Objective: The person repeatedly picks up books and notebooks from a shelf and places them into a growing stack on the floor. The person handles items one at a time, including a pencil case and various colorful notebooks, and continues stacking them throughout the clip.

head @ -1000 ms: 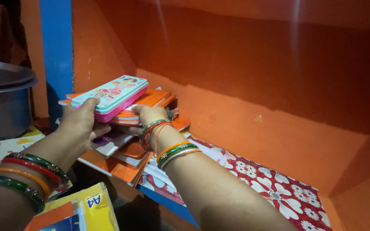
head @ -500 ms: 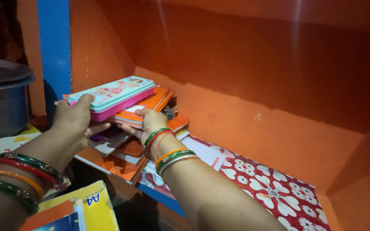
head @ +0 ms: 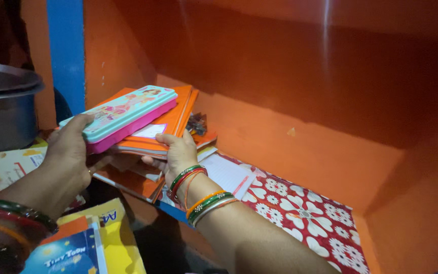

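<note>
The alcove is painted deep orange on its back wall (head: 290, 66) and sides, with a bright blue post (head: 67, 56) running up its left edge. Light falls unevenly, so the upper part sits in shadow and the far right corner is dim. The shelf (head: 178, 213) inside has a blue front edge and is covered with a red cloth printed with white flowers (head: 305, 215), which lies bare toward the right.

At the left end of the shelf the person holds a stack of orange notebooks (head: 173, 114) tilted up off the lower books, with a long pencil box (head: 120, 114), teal on its lid and pink along its side, lying on top. The left hand (head: 69, 147) is closed around the near end of the pencil box, thumb on the lid. The right hand (head: 178, 152) grips the stack's near edge from below, fingers curled under it. Both wrists carry green, red and orange bangles (head: 204, 200).

Under the raised stack lie more orange books (head: 133, 182) and a sheet of lined white paper (head: 226, 175) resting on the cloth. Something small and dark sits behind the stack against the wall; I cannot tell what it is.

To the left, outside the alcove, a large steel pot (head: 3, 109) stands on a patterned yellow surface. At the bottom left, nearest the viewer, lie a yellow book (head: 115, 233) and a blue one (head: 67, 256).
</note>
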